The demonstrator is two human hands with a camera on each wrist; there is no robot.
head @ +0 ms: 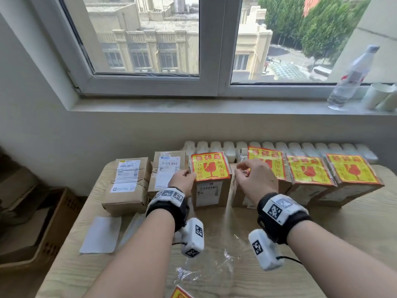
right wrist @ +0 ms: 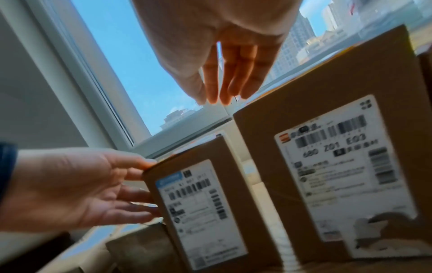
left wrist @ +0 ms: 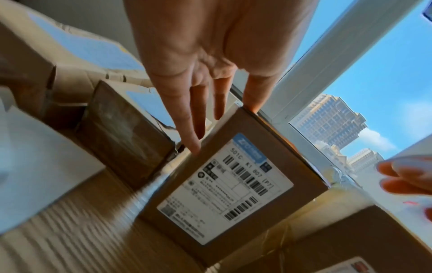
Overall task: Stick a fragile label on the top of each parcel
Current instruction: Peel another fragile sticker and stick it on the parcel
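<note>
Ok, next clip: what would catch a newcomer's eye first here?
The bright red-and-yellow fragile labels on top of four upright parcels along the table's far edge. The left hand touches the side of the leftmost labelled parcel, with the right hand hovering open beside it. Left of them, two parcels bear only white shipping labels.

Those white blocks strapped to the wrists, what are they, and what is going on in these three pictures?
They are small cameras. No robot here: a person wears one on the head, giving the wide picture, and one on each wrist, giving the close ones. On the table stand brown parcels: four carry red and yellow fragile labels, two on the left do not yet. The left hand touches the side of the upright parcel with straight fingers. The right hand hovers beside it, its grip empty.
</note>
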